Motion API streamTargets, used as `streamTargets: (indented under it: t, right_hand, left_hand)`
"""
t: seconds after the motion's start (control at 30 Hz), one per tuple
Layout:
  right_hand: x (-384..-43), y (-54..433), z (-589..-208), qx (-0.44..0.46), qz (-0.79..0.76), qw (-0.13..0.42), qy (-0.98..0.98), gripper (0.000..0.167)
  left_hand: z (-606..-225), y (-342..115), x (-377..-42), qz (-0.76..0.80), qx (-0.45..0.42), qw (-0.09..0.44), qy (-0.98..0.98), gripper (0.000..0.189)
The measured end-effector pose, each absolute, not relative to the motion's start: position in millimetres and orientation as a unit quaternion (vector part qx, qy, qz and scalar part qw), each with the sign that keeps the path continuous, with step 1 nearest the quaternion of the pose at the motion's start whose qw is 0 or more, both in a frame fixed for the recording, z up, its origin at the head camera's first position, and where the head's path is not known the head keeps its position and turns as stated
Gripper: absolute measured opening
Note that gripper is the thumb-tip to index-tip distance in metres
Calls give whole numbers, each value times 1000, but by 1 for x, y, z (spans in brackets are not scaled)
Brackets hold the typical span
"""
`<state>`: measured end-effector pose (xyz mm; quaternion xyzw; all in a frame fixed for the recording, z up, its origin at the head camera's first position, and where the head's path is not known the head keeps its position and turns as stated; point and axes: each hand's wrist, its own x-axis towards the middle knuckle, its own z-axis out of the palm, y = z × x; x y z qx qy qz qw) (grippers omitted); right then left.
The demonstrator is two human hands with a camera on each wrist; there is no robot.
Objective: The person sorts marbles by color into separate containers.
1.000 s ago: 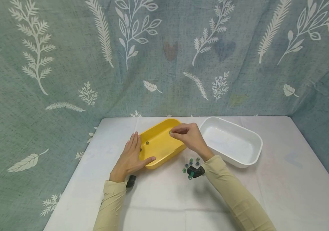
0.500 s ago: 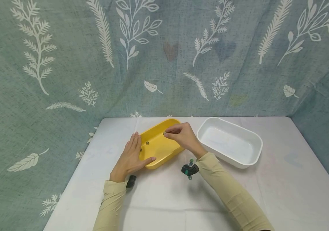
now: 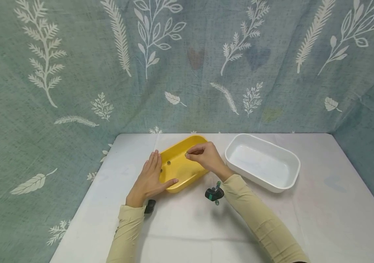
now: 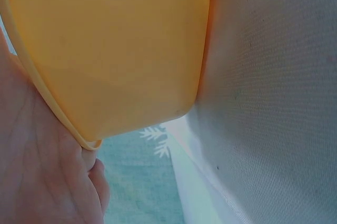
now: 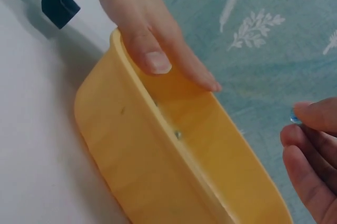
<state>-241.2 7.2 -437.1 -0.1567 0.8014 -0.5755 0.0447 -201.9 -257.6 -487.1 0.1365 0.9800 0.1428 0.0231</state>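
My left hand (image 3: 148, 179) rests on the near-left end of a yellow tray (image 3: 184, 172), its fingers straight along the rim and its thumb reaching over the near side. In the right wrist view that thumb hangs just inside the tray wall. Over the tray, my right hand (image 3: 209, 157) pinches a small glass marble (image 5: 295, 117) between thumb and fingertips. Two more marbles (image 3: 168, 163) lie inside at the tray's left end. The left wrist view shows the palm against the outside of the tray's rim.
A white tray (image 3: 262, 162) stands to the right of the yellow one. Several loose marbles (image 3: 217, 202) lie on the white cloth, partly hidden by the black camera (image 3: 214, 194) on the right wrist. A leaf-patterned curtain (image 3: 187, 73) hangs behind the table.
My right hand has moved left over the yellow tray with the marble, then slightly lower. The right wrist camera now covers more of the loose marbles. My left hand stays put.
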Motion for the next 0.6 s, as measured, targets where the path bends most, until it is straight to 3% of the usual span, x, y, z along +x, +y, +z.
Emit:
streamTargets:
  t: [0.6]
  right_hand:
    - [-241, 2, -442, -144, -557, 49, 817, 18]
  left_hand:
    - [-488, -257, -203, 143, 137, 22, 980, 124]
